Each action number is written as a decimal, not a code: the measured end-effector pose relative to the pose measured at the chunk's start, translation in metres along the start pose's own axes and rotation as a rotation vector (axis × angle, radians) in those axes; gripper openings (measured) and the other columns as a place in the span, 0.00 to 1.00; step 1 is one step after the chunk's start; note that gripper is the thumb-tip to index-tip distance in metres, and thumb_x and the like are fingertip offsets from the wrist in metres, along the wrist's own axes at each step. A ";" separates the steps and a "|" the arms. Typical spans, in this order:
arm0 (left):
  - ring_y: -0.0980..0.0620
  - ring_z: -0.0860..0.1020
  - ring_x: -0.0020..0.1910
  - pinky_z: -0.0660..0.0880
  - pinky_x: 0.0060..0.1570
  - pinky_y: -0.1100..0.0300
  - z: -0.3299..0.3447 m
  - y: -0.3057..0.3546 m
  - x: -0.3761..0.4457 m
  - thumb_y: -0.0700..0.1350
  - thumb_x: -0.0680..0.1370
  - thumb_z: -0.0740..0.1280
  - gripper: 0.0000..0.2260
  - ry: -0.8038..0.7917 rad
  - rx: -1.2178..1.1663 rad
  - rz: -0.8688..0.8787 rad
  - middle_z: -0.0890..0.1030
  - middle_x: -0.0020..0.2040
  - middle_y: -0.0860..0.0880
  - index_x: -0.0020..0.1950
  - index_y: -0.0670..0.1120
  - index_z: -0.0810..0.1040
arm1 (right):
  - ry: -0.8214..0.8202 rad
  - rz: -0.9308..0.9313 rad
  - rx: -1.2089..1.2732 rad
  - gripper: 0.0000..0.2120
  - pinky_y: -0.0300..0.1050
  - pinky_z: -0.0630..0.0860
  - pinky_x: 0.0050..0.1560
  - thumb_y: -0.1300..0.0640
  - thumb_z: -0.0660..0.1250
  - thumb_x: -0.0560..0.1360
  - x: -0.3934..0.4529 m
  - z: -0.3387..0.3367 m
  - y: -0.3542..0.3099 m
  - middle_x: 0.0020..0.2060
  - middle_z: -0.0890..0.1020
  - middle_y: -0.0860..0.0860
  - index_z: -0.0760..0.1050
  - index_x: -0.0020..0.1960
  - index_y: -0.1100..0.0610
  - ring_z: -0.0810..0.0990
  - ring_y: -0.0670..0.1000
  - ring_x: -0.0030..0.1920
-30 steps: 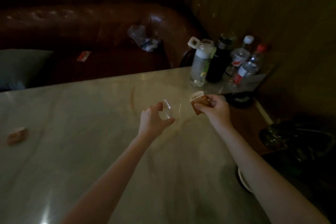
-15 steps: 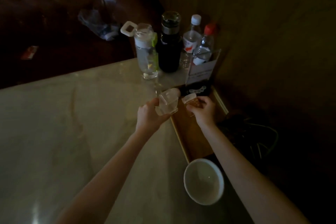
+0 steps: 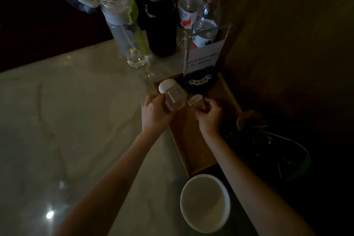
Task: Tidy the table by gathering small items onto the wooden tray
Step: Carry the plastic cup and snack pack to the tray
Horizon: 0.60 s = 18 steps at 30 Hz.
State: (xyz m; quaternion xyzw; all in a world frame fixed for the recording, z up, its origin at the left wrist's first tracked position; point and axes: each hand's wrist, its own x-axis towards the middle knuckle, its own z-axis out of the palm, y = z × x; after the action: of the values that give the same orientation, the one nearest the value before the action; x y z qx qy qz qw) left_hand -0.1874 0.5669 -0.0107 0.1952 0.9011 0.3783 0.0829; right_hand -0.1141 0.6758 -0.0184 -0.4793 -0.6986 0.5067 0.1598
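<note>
- Our left hand [image 3: 155,115] has its grip closed round a small clear plastic box [image 3: 175,99], fingers on its near side, the box tilted and held over the far left end of the wooden tray [image 3: 193,149].
- Our right hand [image 3: 209,119] has its grip pinched on a small brown packet with a white end [image 3: 197,102]; the packet sits just right of the clear box, also over the tray. Whether either item touches the tray floor we cannot tell.
- Just behind the clear box a white rounded object [image 3: 166,86] lies at the tray's far left corner.
- At the tray's far end a dark round item with pale beads [image 3: 199,82] sits under a clear stand holding a white card [image 3: 204,57].
- The tray lies along the right edge of the pale marbled surface [image 3: 76,120], its long side running away from us; its middle and near part is bare wood.
- A white bowl [image 3: 205,203] stands on the surface just past the tray's near end.
- Beyond the tray, in the far corner: a clear bottle with a white flip lid [image 3: 126,25], a dark flask [image 3: 161,17], a white-capped bottle [image 3: 189,4], a red-capped bottle [image 3: 208,17].
- Right of the tray, off the surface, dim green leaves [image 3: 268,145]; light too low to say more.
</note>
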 end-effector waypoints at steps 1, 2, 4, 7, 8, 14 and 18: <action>0.39 0.76 0.48 0.72 0.48 0.48 0.002 0.000 0.001 0.40 0.62 0.75 0.14 -0.003 -0.002 0.001 0.79 0.45 0.39 0.45 0.39 0.79 | 0.000 -0.009 -0.020 0.16 0.55 0.79 0.53 0.69 0.70 0.68 0.001 0.000 0.002 0.52 0.81 0.60 0.76 0.56 0.63 0.80 0.57 0.53; 0.39 0.75 0.48 0.72 0.48 0.48 0.003 0.000 0.002 0.41 0.62 0.75 0.14 -0.012 -0.001 -0.004 0.79 0.45 0.39 0.44 0.39 0.79 | 0.002 -0.026 -0.057 0.16 0.53 0.79 0.53 0.68 0.70 0.68 0.002 -0.001 0.004 0.52 0.81 0.59 0.76 0.55 0.63 0.80 0.57 0.53; 0.39 0.75 0.49 0.72 0.49 0.48 0.006 -0.004 0.003 0.42 0.62 0.75 0.15 -0.036 0.023 -0.006 0.79 0.47 0.39 0.46 0.39 0.79 | 0.008 -0.072 -0.124 0.15 0.46 0.75 0.56 0.66 0.70 0.69 0.002 -0.002 0.006 0.53 0.81 0.58 0.77 0.55 0.62 0.78 0.57 0.56; 0.40 0.75 0.50 0.72 0.50 0.48 0.008 -0.009 0.006 0.47 0.61 0.74 0.20 -0.053 0.024 0.003 0.79 0.48 0.40 0.50 0.41 0.80 | 0.037 -0.119 -0.249 0.17 0.50 0.66 0.64 0.63 0.70 0.70 0.001 -0.005 0.007 0.60 0.76 0.57 0.76 0.58 0.61 0.68 0.58 0.65; 0.40 0.75 0.51 0.71 0.52 0.49 0.008 -0.009 0.006 0.48 0.61 0.74 0.21 -0.061 0.019 -0.005 0.79 0.49 0.40 0.51 0.41 0.80 | 0.051 -0.125 -0.283 0.18 0.53 0.63 0.66 0.62 0.70 0.70 0.001 -0.006 0.006 0.62 0.75 0.57 0.75 0.59 0.61 0.66 0.59 0.66; 0.39 0.73 0.56 0.70 0.55 0.47 0.007 -0.011 0.011 0.44 0.61 0.76 0.21 -0.066 0.035 0.024 0.78 0.50 0.38 0.52 0.40 0.79 | 0.018 -0.118 -0.323 0.20 0.47 0.60 0.68 0.59 0.68 0.72 0.000 -0.006 0.007 0.64 0.70 0.57 0.72 0.64 0.60 0.63 0.57 0.68; 0.39 0.73 0.53 0.72 0.50 0.46 0.008 -0.016 0.012 0.44 0.62 0.75 0.17 -0.056 0.118 0.099 0.81 0.46 0.41 0.48 0.40 0.80 | 0.023 -0.144 -0.298 0.20 0.37 0.60 0.61 0.60 0.68 0.72 -0.001 -0.007 0.005 0.63 0.71 0.57 0.71 0.64 0.62 0.68 0.53 0.64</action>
State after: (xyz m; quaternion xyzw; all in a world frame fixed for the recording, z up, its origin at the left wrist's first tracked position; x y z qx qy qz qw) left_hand -0.2004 0.5672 -0.0279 0.2547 0.9084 0.3223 0.0777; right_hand -0.1063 0.6783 -0.0194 -0.4522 -0.7965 0.3793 0.1309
